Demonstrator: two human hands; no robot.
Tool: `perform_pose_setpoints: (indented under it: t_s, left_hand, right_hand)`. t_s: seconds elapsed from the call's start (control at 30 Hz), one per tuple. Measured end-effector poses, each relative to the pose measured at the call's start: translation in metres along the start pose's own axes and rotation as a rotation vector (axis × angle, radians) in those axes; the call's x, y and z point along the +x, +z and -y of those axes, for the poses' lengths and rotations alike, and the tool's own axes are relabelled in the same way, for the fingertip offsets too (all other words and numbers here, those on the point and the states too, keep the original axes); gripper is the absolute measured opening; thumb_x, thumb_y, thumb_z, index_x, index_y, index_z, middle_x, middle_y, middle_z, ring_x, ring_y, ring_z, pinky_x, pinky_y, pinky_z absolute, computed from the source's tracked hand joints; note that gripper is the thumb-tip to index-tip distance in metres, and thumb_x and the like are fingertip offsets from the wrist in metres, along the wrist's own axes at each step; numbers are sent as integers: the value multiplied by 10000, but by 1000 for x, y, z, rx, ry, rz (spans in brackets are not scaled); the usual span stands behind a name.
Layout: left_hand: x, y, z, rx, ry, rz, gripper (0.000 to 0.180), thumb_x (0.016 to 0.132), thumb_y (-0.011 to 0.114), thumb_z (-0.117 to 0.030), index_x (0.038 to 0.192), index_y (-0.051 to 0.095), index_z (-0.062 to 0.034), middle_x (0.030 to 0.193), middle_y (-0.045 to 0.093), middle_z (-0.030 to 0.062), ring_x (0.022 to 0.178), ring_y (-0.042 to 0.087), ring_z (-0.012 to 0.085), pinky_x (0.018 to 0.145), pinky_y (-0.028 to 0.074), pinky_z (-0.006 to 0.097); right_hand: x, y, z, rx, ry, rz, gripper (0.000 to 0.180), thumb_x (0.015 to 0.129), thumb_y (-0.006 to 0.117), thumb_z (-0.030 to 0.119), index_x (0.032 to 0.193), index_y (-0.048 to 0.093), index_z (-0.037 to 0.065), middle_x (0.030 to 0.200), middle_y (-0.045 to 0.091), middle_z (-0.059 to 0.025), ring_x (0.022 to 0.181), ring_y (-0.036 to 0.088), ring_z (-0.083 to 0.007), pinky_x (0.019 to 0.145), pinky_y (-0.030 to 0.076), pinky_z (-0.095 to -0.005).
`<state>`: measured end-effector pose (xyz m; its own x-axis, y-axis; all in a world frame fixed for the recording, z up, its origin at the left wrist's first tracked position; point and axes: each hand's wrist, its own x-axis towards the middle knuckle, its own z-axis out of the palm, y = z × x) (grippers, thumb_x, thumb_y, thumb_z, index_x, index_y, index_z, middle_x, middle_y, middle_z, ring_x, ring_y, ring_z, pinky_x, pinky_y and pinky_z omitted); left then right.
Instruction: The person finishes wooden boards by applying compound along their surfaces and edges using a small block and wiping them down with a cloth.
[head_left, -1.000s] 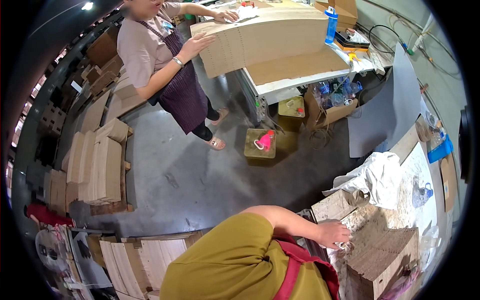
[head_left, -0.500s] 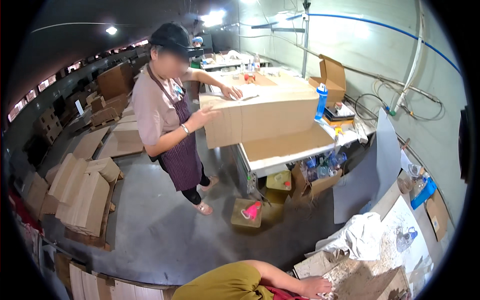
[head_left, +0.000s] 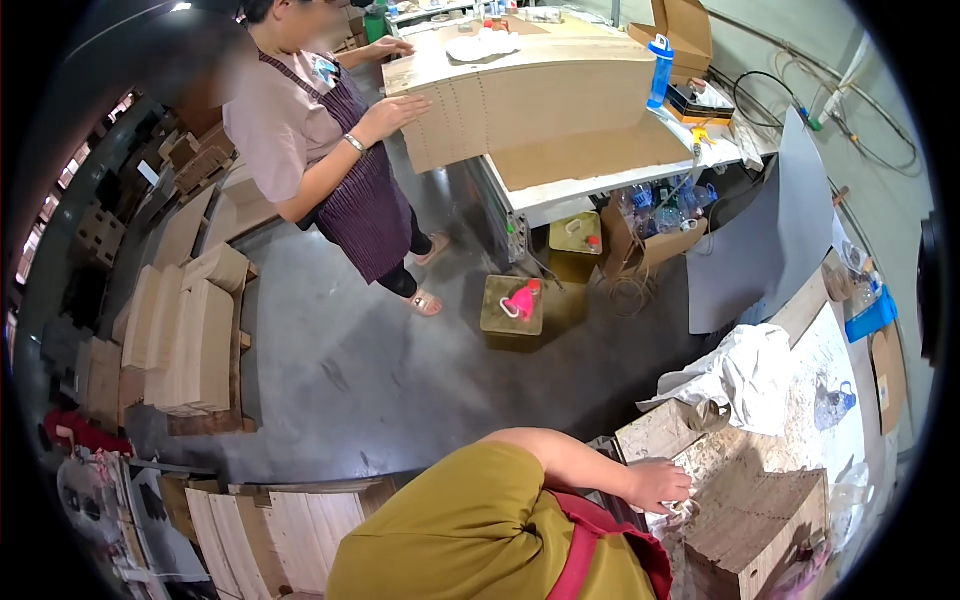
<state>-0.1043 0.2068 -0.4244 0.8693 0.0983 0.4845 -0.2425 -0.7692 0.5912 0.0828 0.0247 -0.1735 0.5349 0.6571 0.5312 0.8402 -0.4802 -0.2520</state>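
My left hand [head_left: 660, 486] reaches in from an olive sleeve at the lower middle. Its fingers are curled down over a crumpled white cloth [head_left: 677, 516], partly hidden beneath them. Close to this hand, on the workbench, stands a curved wooden piece [head_left: 757, 528] with a dark, shaded inner side. Sawdust-like bits speckle the bench top [head_left: 745, 455] around it. A larger white cloth [head_left: 748, 378] lies heaped beyond the hand, beside a small round metal-coloured item [head_left: 708, 415]. My right hand is outside the picture.
Across the aisle a co-worker [head_left: 330, 150] has both hands on a large curved board [head_left: 560, 115] on a white table. Canisters [head_left: 513, 305] stand on the floor. Stacked wooden panels [head_left: 195, 340] are at left, more [head_left: 290, 540] behind me. A grey sheet [head_left: 760, 240] leans at right.
The view has tilted down, showing more of my bench and the wooden piece. My left hand stays by the white cloth. The co-worker's far hand has left the white bundle for the board's end.
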Motion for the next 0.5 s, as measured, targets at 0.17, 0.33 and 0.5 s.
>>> perform_pose_setpoints:
  t_s: [0.17,0.33,0.5]
  left_hand:
    - [1,0,-5,-4,8,-20,375,689,726,-297,918,535,-71,958,506,93,920,526,282,772,439,412]
    - [5,-2,-4,-9,17,-65,370,676,732,-270,923,538,-74,936,502,86,894,520,277,747,437,410]
    - [0,-6,-5,12,10,-71,363,671,733,-271,907,537,-78,929,505,83,893,521,274,734,435,405]
  right_hand:
    - [-5,-2,-7,-135,-65,42,159,809,696,142,867,576,56,840,579,-51,746,555,-170,753,484,-291]
    - [6,-2,-12,7,-13,-32,149,810,700,130,858,583,50,824,581,-53,730,550,-170,744,492,-292]
    - [9,4,-12,131,10,-52,138,808,707,112,844,593,42,801,584,-55,705,542,-171,728,502,-293]
